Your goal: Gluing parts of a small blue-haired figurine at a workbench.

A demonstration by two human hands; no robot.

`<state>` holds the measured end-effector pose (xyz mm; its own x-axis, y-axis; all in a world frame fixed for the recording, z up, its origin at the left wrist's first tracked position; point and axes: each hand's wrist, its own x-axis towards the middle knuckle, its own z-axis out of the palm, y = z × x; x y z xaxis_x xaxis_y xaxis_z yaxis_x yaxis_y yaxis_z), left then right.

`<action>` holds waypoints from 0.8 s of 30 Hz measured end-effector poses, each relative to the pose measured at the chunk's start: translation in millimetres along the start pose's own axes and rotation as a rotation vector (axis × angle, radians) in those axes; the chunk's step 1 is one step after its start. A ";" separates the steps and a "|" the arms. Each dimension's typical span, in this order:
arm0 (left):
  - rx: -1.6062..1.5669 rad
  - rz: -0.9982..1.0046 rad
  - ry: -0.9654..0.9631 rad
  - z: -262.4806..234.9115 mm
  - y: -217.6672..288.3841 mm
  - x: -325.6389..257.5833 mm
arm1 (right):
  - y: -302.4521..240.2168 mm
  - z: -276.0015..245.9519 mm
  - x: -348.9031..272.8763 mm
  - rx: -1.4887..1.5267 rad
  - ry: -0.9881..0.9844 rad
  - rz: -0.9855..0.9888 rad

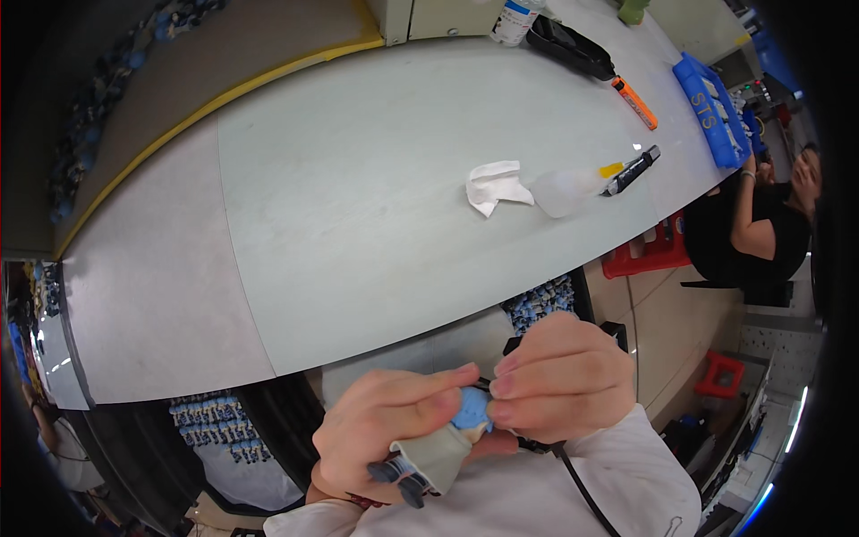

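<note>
My left hand (380,430) grips a small grey figurine (436,454) with dark feet and a blue head, held low near my body. My right hand (559,376) pinches the figurine's blue head (471,412) between thumb and fingers. A black cord (586,492) runs down from under my right hand over my white sleeve. Both hands are below the near edge of the pale table (358,224).
On the table lie a crumpled white tissue (495,186), a clear squeeze bottle with a yellow tip (570,190), a black utility knife (633,170), an orange marker (636,103), a black case (569,46) and a blue tray (711,107). Bins of small figurines (215,425) sit below. A seated person in black (752,228) is at right.
</note>
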<state>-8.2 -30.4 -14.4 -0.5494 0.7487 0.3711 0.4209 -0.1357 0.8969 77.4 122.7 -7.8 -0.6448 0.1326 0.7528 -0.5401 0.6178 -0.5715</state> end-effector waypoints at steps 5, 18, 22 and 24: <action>-0.034 -0.050 0.024 -1.4 4.0 -1.0 | -4.4 -2.2 3.5 -0.091 -0.063 -0.021; 0.047 0.035 -0.011 -2.5 6.0 -1.4 | -7.9 -3.3 1.6 -0.079 -0.095 -0.011; 0.035 0.038 0.004 -0.3 4.2 -3.6 | -7.9 -3.0 2.0 -0.064 -0.075 -0.012; 0.033 0.059 0.030 0.5 3.1 -3.8 | -8.3 -1.4 1.4 -0.065 -0.073 -0.017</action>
<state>-4.5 -33.3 -13.2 -0.5440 0.7200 0.4309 0.4765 -0.1576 0.8649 81.7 118.9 -1.5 -0.6749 0.0668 0.7349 -0.5164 0.6686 -0.5351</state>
